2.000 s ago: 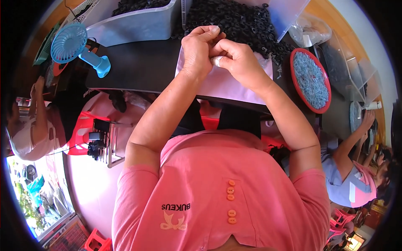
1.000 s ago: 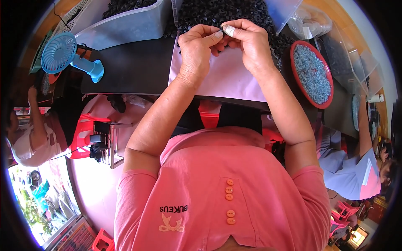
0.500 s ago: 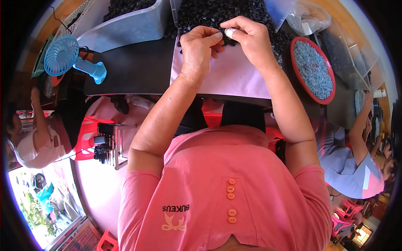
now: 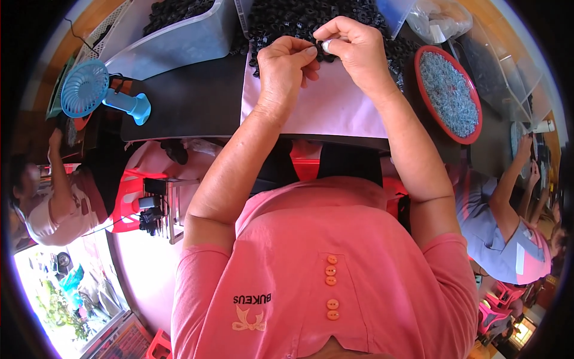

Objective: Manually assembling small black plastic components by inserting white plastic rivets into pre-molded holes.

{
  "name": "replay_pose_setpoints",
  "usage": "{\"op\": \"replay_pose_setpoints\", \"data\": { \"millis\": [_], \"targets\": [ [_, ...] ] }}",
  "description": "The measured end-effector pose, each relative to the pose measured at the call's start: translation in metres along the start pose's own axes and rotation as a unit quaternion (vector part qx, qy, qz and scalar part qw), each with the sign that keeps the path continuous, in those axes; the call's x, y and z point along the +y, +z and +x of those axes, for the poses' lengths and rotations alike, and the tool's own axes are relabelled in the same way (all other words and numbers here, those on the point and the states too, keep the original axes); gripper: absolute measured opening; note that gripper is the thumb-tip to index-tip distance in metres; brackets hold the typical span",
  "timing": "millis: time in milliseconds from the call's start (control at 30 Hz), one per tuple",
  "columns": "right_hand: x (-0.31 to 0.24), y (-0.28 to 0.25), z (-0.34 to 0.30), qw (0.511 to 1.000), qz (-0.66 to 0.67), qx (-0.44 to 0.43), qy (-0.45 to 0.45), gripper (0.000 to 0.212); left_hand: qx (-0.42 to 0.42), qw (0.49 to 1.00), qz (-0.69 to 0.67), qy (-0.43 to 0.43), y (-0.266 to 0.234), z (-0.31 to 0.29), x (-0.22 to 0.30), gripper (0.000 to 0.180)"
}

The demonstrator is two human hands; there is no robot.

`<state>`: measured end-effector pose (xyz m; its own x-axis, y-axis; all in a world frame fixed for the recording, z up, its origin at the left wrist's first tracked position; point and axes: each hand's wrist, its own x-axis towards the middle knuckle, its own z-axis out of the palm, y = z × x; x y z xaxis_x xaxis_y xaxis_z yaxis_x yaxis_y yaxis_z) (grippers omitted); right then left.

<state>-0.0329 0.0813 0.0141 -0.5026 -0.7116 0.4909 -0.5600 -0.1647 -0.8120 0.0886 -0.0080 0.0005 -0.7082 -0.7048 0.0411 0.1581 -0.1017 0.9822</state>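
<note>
My left hand (image 4: 281, 70) and my right hand (image 4: 357, 57) are raised close together over the near edge of a heap of small black parts (image 4: 287, 25). Thumb and forefinger are pinched on each hand, the tips almost meeting. What they pinch is too small to make out against the black heap. A white wrapping (image 4: 326, 46) covers a fingertip of my right hand. Beneath both hands lies a pale pink cloth (image 4: 335, 113). To the right of my right forearm stands a red bowl (image 4: 480, 122) full of small, clear bluish pieces (image 4: 448, 90).
A translucent bin (image 4: 179, 51) of black parts stands at the back left of the dark table (image 4: 185, 102). Near it is a light-blue fan (image 4: 85, 88). A clear plastic bag (image 4: 439, 23) lies at the back right. Other people sit at the left (image 4: 60, 203) and right (image 4: 502, 233).
Both hands stay pinched in nearly the same place. The whole view has shifted slightly, so the fan and bowl sit a little differently in the picture.
</note>
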Motion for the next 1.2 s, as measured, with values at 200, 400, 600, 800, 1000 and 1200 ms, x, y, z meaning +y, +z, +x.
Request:
{"op": "replay_pose_setpoints", "data": {
  "millis": [200, 400, 600, 800, 1000, 1200],
  "targets": [
    [-0.004, 0.003, -0.002, 0.995, -0.078, 0.021, -0.061, 0.021, -0.008, 1.000, 0.015, 0.003, 0.003, 0.000, -0.003, 0.011],
    [0.000, 0.011, -0.004, 0.979, -0.143, 0.046, -0.137, 0.026, 0.025, 1.000, 0.010, 0.007, 0.006, -0.001, -0.008, 0.008],
    [-0.002, 0.025, -0.007, 0.947, -0.179, 0.125, -0.235, 0.023, 0.060, 0.997, -0.007, 0.054, 0.010, 0.000, -0.018, 0.008],
    [-0.001, 0.029, -0.011, 0.941, -0.180, 0.135, -0.254, 0.027, 0.078, 0.993, -0.051, 0.070, 0.009, -0.002, -0.014, 0.008],
    [-0.001, 0.030, -0.011, 0.958, -0.161, 0.103, -0.215, 0.045, 0.054, 0.992, -0.115, 0.029, 0.002, -0.001, -0.004, 0.006],
    [0.006, 0.028, -0.010, 0.960, -0.211, 0.097, -0.156, 0.045, 0.041, 0.987, -0.151, 0.024, 0.000, 0.002, -0.006, 0.010]
  ]
}}
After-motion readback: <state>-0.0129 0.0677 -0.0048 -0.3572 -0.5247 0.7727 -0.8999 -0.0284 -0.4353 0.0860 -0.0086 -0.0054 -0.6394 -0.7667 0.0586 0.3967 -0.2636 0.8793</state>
